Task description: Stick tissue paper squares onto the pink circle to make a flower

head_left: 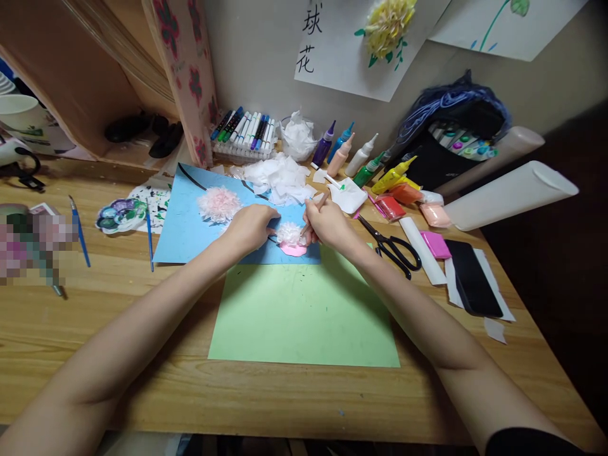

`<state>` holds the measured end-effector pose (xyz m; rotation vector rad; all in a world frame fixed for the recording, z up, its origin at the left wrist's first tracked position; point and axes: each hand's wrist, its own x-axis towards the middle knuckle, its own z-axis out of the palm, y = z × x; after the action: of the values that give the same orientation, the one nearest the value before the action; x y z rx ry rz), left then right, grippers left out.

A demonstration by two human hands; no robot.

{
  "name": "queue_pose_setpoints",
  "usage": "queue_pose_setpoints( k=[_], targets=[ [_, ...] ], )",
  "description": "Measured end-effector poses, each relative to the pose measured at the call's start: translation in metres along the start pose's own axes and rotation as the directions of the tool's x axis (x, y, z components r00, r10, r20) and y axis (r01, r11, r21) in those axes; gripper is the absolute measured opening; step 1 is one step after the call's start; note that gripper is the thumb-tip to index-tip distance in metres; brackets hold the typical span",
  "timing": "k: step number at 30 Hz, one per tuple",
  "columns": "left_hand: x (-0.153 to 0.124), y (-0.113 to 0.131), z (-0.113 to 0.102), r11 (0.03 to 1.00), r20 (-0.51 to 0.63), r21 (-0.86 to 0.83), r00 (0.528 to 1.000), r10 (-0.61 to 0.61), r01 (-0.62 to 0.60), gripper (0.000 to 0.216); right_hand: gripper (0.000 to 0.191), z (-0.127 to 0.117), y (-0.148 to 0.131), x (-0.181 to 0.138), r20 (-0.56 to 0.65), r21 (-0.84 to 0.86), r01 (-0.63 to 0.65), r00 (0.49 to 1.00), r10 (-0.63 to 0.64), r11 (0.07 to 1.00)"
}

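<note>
My left hand (256, 225) rests on the blue sheet of paper (183, 244), its fingers apart beside a white, ruffled tissue-paper flower (289, 234). A pink patch (293, 249) shows under that flower's lower edge. My right hand (327, 221) pinches a slim brownish stick (323, 201), whose lower end is at the flower's right side; its exact kind is unclear. To the left on the same sheet is a fluffy pale pink flower (219, 204), with dark painted branch lines near it. Behind my hands lies a heap of white tissue pieces (278, 177).
A light green sheet (304, 316) lies in front. On the right are black scissors (392, 246), a phone (472, 278) and clay packets (389, 207). Paint bottles (341, 155) and markers (249, 130) line the back. Brushes (80, 231) and a paint palette (121, 215) lie left.
</note>
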<state>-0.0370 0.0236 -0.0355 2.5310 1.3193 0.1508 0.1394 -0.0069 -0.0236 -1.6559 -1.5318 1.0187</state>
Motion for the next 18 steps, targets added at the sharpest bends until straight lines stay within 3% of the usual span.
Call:
queue_pose_setpoints(
  k=[5, 7, 9, 12, 15, 18],
  targets=[
    [-0.002, 0.002, -0.002, 1.0, 0.0, 0.006, 1.0, -0.003, 0.003, 0.039, 0.043, -0.008, -0.007, 0.014, 0.229, 0.055, -0.093, 0.97, 0.078, 0.994],
    [-0.002, 0.001, -0.001, 1.0, 0.0, 0.009, 1.0, 0.001, -0.001, 0.038, 0.045, -0.016, -0.009, 0.006, 0.249, 0.108, -0.136, 0.963, 0.106, 0.985],
    [-0.002, 0.0, 0.0, 1.0, -0.007, 0.006, 1.0, 0.007, -0.007, 0.036, 0.046, -0.026, -0.009, -0.006, 0.197, 0.174, -0.125, 0.976, 0.09, 0.977],
    [-0.002, -0.001, 0.001, 1.0, -0.01, -0.003, 1.0, 0.002, -0.002, 0.035, 0.047, -0.041, -0.007, -0.021, 0.104, 0.248, -0.002, 0.994, -0.024, 0.969],
    [-0.003, -0.001, 0.001, 1.0, -0.001, -0.01, 1.0, -0.006, 0.006, 0.033, 0.041, -0.048, -0.004, -0.022, -0.005, 0.273, 0.208, 0.977, -0.215, 0.939],
    [-0.004, -0.001, 0.001, 1.0, 0.006, -0.022, 1.0, -0.002, 0.002, 0.033, 0.026, -0.041, 0.003, -0.003, -0.114, 0.072, 0.399, 0.914, -0.39, 0.914]
  ],
)
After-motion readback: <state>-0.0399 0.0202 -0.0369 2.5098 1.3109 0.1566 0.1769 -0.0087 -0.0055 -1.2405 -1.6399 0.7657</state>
